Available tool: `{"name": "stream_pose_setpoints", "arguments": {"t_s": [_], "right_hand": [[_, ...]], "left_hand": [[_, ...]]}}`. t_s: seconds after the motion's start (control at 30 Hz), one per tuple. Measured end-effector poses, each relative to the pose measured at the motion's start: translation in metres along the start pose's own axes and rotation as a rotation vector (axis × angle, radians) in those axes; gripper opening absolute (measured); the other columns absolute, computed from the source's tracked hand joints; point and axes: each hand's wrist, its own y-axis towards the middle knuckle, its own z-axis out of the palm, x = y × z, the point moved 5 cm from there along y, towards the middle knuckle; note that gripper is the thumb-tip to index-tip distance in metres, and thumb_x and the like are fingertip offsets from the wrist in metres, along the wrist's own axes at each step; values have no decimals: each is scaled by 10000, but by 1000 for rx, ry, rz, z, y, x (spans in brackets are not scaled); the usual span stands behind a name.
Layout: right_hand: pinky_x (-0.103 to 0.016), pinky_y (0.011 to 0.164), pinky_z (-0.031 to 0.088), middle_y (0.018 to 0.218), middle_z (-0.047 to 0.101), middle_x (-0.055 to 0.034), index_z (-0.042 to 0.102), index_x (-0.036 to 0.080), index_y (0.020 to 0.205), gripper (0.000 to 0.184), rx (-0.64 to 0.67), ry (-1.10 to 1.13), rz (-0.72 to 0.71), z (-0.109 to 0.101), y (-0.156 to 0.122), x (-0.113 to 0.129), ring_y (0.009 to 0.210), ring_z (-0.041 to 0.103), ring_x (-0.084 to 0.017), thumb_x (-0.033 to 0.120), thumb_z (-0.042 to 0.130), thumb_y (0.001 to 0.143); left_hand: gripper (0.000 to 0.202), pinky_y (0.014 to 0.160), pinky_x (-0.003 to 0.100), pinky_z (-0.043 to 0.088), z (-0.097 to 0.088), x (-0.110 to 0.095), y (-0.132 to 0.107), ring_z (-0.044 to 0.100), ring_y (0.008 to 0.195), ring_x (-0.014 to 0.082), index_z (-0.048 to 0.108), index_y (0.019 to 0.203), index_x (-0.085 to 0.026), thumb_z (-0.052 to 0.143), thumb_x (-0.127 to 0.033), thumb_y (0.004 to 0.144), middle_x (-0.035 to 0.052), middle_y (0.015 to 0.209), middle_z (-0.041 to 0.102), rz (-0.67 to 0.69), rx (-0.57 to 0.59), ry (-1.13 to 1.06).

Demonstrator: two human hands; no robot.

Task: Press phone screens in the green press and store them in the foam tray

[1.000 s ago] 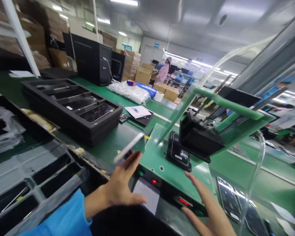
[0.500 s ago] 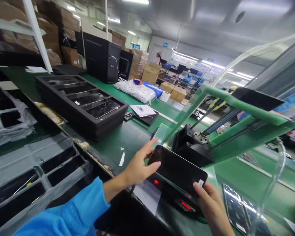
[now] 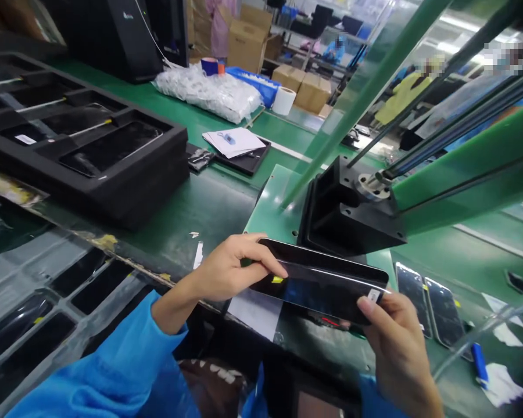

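A glossy black tablet point(image 3: 322, 285) is held tilted just in front of the press's black block. A small white label point(image 3: 373, 296) is at its right end, and a yellow tab point(image 3: 278, 279) shows near its left end. My right hand point(image 3: 398, 337) grips the right end, thumb on the front by the label and fingers behind. At the left end, my left hand point(image 3: 229, 267) is closed, its thumb and forefinger together on the front beside the yellow tab. Whether a film is pinched there, I cannot tell. A red-lit display point(image 3: 330, 321) is partly hidden below the tablet.
The press's black block point(image 3: 348, 209) and green frame point(image 3: 462, 186) stand close behind. At left is a black foam tray point(image 3: 157, 168) of tablets. More tablets point(image 3: 444, 313) and a blue pen-like object point(image 3: 479, 363) lie at right. Several wrapped tablets point(image 3: 39, 313) sit lower left.
My left hand has gone from open fingers at the tablet's left edge to closed on its front by the yellow tab. The tablet is tilted more flatly. The view has moved closer and lower.
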Motion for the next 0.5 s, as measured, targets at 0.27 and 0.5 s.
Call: {"name": "stream_pose_setpoints", "arguments": {"t_s": [0.27,0.5], "right_hand": [[-249,462,550,695,672,-34,788,227,830,151,56,50,-20,3,1,1,537,606,-179,377,789,845],[-243,438,534,651,655,-33,767,196,797,206,86,74,-14,1,6,-1,495,604,-173,397,797,830]], "left_hand": [[282,832,294,476,-4,-6,0,605,690,116,698,709,-216,528,-41,851,-45,677,697,71,5,102],[268,798,282,497,-5,-5,1,608,665,110,702,737,-220,546,-37,856,-46,676,690,134,-4,120]]}}
